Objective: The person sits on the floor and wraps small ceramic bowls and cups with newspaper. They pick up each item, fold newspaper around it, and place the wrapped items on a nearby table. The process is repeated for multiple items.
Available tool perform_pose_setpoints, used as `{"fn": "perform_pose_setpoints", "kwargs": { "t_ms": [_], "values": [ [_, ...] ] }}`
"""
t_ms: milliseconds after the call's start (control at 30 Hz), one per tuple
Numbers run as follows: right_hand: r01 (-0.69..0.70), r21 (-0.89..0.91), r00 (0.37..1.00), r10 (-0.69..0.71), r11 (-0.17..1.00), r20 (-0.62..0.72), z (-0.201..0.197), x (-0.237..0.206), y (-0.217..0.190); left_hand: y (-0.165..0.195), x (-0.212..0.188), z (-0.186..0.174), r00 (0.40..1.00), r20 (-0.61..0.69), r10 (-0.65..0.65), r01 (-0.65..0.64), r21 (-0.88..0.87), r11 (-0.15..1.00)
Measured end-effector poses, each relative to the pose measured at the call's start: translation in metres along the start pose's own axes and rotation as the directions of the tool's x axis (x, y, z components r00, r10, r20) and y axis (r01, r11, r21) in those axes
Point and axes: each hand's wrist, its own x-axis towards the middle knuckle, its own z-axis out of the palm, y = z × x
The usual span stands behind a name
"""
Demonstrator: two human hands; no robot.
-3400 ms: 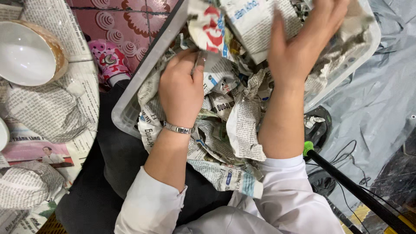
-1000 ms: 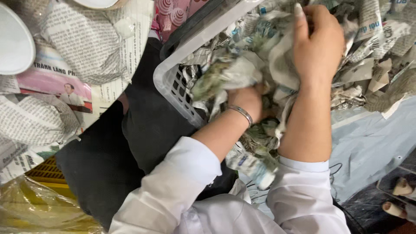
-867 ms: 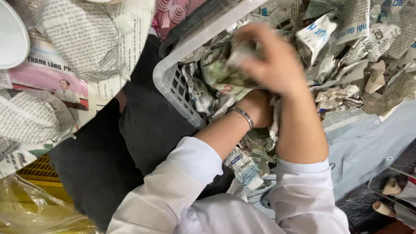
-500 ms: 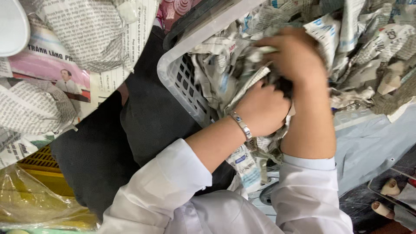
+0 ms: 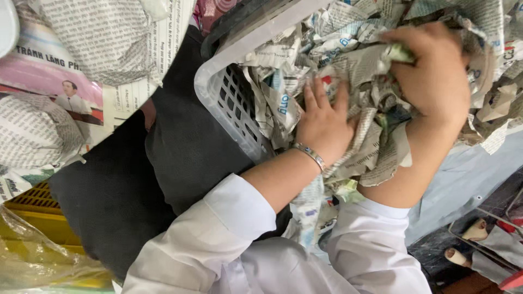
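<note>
I cannot see what the crumpled newspaper [image 5: 376, 71] hides in the white basket [image 5: 229, 103], nor its long axis. My left hand [image 5: 324, 122] lies spread flat on it; my right hand [image 5: 436, 76] has its grip bunched around a wad. Newspaper-covered worktop [image 5: 81, 60] lies left.

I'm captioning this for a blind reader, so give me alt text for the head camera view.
Both hands dig into crumpled newspaper filling a white slotted plastic basket: the left hand, silver bracelet at its wrist, presses flat, while the right hand grips a wad. Newspaper-wrapped bundles lie at left.
</note>
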Motion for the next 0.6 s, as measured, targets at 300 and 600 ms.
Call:
{"fn": "perform_pose_setpoints", "kwargs": {
  "t_ms": [300,600],
  "values": [
    [-0.031,0.855,0.979,-0.157,0.517,0.131,0.008,0.013,-0.048,0.005,-0.015,0.018,0.992,0.037,0.119,-0.124,0.238,0.963],
    [-0.181,-0.182,0.926,0.230,0.966,0.300,0.023,0.006,0.017,0.015,-0.002,-0.049,0.896,0.387,-0.217,0.287,-0.131,0.949]
  ]
}}
